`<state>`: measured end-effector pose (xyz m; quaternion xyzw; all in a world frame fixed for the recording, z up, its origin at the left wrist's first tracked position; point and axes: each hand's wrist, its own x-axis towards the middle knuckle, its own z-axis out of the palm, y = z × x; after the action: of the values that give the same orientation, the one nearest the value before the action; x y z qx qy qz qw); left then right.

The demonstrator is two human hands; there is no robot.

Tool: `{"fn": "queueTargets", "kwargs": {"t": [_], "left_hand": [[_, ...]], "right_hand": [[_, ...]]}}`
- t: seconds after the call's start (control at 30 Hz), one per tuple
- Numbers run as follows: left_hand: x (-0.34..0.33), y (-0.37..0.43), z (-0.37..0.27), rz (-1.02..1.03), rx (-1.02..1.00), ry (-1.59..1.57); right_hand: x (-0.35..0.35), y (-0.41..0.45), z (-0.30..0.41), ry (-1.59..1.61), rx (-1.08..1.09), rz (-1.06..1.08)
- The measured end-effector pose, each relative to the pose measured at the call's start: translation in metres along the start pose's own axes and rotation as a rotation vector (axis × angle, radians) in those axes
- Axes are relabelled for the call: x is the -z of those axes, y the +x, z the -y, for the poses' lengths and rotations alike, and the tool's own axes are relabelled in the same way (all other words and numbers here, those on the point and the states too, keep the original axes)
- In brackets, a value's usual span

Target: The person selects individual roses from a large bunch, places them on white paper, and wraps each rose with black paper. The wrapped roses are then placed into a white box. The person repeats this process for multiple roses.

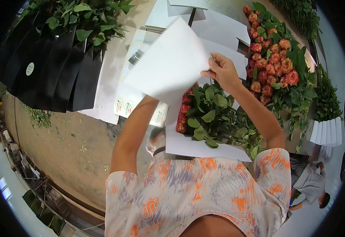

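Observation:
A plain white sheet of paper or thin card (169,59) is held up, tilted, over the work surface. The thumb and fingers of my right hand (223,71) pinch its right edge. My left forearm reaches beneath the sheet, which hides the left hand. Below the sheet lies a row of red roses (184,114) with leafy stems (211,115) pointing right. These rest on another white sheet (202,149) close to my chest. Left of them are printed stickers on backing sheets (125,107), and a small dark object (135,57) is partly covered by the raised sheet.
Stacked white sheets (220,28) lie at the back. A heap of red-orange roses (271,65) is on the right. Black wrapped bunches with foliage (54,68) stand at left. White-wrapped stems (326,131) are far right, near another person (311,180).

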<state>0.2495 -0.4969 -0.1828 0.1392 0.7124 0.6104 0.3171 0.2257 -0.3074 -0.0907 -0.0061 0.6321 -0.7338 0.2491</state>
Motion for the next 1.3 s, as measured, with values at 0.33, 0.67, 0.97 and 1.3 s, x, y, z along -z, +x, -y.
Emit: {"fn": "queueTargets", "kwargs": {"t": [0.33, 0.67, 0.97, 1.3], "left_hand": [[-0.004, -0.007, -0.009, -0.084, 0.124, -0.115], [-0.011, -0.002, -0.006, 0.009, -0.094, 0.092], [-0.019, -0.006, -0.001, -0.112, -0.271, 0.400], [-0.075, -0.033, -0.044, -0.041, 0.024, 1.230]], "right_hand": [[0.077, -0.056, -0.036, -0.497, -0.403, 0.181], [0.067, -0.055, -0.034, -1.016, -0.227, 0.138], [0.066, -0.055, -0.051, -0.945, -0.245, 0.121], [0.081, -0.047, -0.071, -1.265, -0.083, 0.157]]}}
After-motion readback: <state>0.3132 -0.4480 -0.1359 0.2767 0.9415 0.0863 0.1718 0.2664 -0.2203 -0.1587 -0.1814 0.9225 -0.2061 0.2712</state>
